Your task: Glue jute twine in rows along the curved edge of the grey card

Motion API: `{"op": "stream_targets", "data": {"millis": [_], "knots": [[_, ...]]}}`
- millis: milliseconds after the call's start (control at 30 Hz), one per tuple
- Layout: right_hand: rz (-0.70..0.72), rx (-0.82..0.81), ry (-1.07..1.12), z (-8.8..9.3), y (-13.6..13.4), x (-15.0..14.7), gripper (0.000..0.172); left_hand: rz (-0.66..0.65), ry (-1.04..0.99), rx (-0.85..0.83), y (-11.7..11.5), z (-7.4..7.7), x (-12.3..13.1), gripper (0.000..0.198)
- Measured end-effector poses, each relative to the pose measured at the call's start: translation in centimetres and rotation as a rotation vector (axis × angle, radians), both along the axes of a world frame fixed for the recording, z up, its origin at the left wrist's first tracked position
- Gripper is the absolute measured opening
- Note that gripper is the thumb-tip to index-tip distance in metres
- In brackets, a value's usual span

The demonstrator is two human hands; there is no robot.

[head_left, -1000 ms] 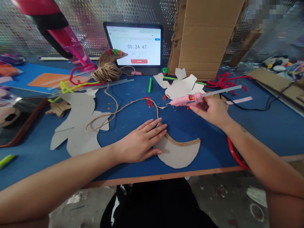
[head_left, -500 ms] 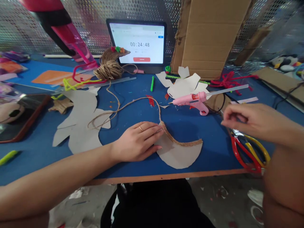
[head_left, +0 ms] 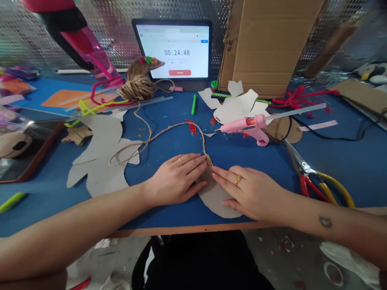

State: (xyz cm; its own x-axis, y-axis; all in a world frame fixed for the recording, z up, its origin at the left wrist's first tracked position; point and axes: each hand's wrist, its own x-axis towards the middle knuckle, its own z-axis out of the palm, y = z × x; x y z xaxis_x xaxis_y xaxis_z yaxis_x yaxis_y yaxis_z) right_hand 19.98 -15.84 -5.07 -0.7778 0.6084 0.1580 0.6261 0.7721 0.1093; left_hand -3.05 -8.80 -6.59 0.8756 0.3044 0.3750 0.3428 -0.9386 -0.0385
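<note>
A crescent-shaped cardboard cutout (head_left: 216,199) lies at the front of the table, with twine (head_left: 209,160) fixed along its curved upper edge. My left hand (head_left: 178,179) rests flat on its left end, fingertips at the twine. Over the right part lies my right hand (head_left: 250,189), fingers stretched out and pressing along the twine edge, hiding most of it. From between the hands the loose twine runs back to a twine ball (head_left: 137,88). A pink glue gun (head_left: 246,125) rests behind my right hand, and scissors (head_left: 314,177) with red and yellow handles lie to its right.
A large grey cardboard cutout (head_left: 102,161) lies left of my arm's reach. Behind are a tablet (head_left: 175,52) showing a timer, a cardboard box (head_left: 269,48), white cutouts (head_left: 237,108) and a pink bottle (head_left: 87,48). A phone-like dark tray (head_left: 42,149) sits far left.
My right hand has come left from above the scissors and now lies on the cutout and its twine edge. My left hand has stayed in place.
</note>
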Motion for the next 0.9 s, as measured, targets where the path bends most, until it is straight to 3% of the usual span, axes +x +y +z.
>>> {"op": "stream_targets", "data": {"millis": [667,900], "knots": [[0.026,0.009,0.171,-1.5,1.2,-0.3,0.047,-0.024,-0.020,-0.051,0.0,-0.4,-0.1,0.038],[0.027,-0.151,0.221,-1.5,1.5,0.1,0.049,-0.047,-0.048,-0.058,0.0,-0.2,-0.2,0.034]]}}
